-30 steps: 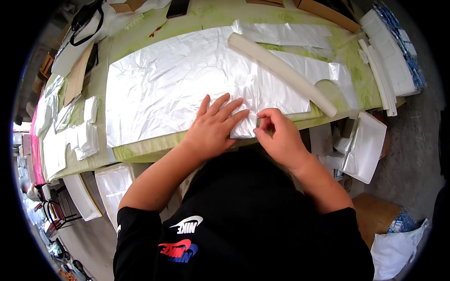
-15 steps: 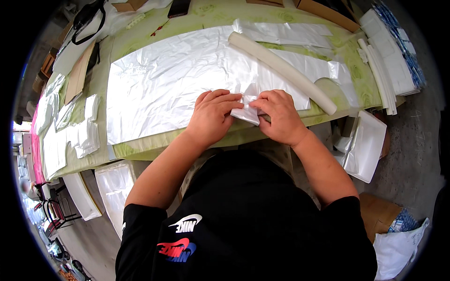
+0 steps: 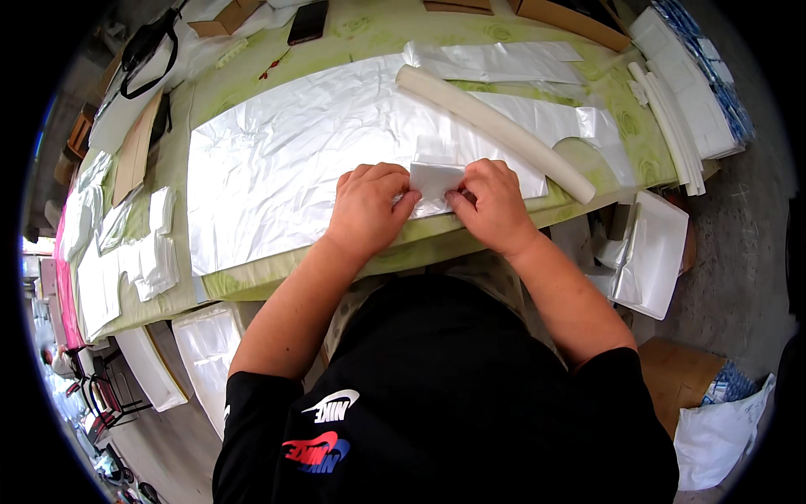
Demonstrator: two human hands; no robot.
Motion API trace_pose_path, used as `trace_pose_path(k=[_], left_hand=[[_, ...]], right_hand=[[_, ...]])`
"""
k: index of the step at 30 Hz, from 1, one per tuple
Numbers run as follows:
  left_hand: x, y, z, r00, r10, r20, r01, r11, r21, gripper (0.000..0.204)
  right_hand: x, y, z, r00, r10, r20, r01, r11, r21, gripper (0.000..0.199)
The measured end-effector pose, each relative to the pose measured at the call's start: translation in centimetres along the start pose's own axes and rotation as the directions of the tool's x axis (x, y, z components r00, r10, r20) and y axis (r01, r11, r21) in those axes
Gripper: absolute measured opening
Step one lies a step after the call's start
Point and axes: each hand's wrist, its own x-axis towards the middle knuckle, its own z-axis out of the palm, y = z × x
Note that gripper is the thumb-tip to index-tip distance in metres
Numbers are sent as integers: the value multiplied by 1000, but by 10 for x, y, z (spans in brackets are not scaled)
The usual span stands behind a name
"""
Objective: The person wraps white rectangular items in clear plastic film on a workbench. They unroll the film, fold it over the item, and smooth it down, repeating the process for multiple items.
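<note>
Between my two hands stands a small folded piece of clear plastic film (image 3: 435, 178), now a neat rectangle tilted up above the table's near edge. My left hand (image 3: 368, 208) pinches its left edge, thumb toward me and fingers curled behind. At the right edge my right hand (image 3: 494, 206) grips it between thumb and bent fingers. Under and beyond the hands spreads a large, wrinkled plastic sheet (image 3: 285, 155). A pale cardboard-like tube (image 3: 495, 130) lies slantwise across the sheet's right part, its near end close to my right hand.
A green patterned cloth (image 3: 369, 29) covers the table. Folded plastic pieces (image 3: 155, 265) lie at the left, more flat film (image 3: 495, 63) at the back. A phone (image 3: 308, 23) and cardboard boxes (image 3: 571, 21) sit along the far edge. Below the right edge stands a white bin (image 3: 659, 252).
The loose, crumpled plastic between my hands has become a flat, squared fold, raised upright. My left hand has shifted slightly left and lower, its fingers now curled at the edge.
</note>
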Motion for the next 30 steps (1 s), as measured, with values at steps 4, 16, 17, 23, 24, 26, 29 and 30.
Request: trace_pose_path(k=[4, 16, 17, 23, 24, 26, 29, 30], left_hand=[[9, 3, 4, 998, -67, -10, 67, 998, 18, 19], [33, 6, 10, 974, -200, 103, 182, 969, 165, 18], [31, 2, 14, 995, -104, 12, 102, 989, 111, 21], [24, -1, 27, 990, 135, 41, -141, 944, 297, 56], [25, 2, 27, 993, 97, 73, -115, 946, 302, 57], [25, 2, 26, 994, 69, 84, -91, 948, 306, 59], [23, 2, 25, 995, 97, -6, -92, 966, 242, 57], [21, 4, 21, 993, 105, -55, -94, 979, 181, 56]], right_hand=[[3, -8, 5, 996, 57, -70, -65, 991, -114, 13], [22, -13, 11, 973, 228, 40, -201, 918, -343, 19], [23, -14, 10, 968, 243, 55, -210, 914, -348, 18], [23, -11, 9, 974, 225, -16, -223, 946, -235, 25], [23, -11, 9, 976, 209, -61, -217, 956, -197, 30], [27, -10, 4, 975, 214, 59, -192, 946, -261, 40], [42, -16, -5, 924, 314, 217, -237, 918, -319, 49], [48, -17, -8, 895, 363, 261, -269, 903, -335, 51]])
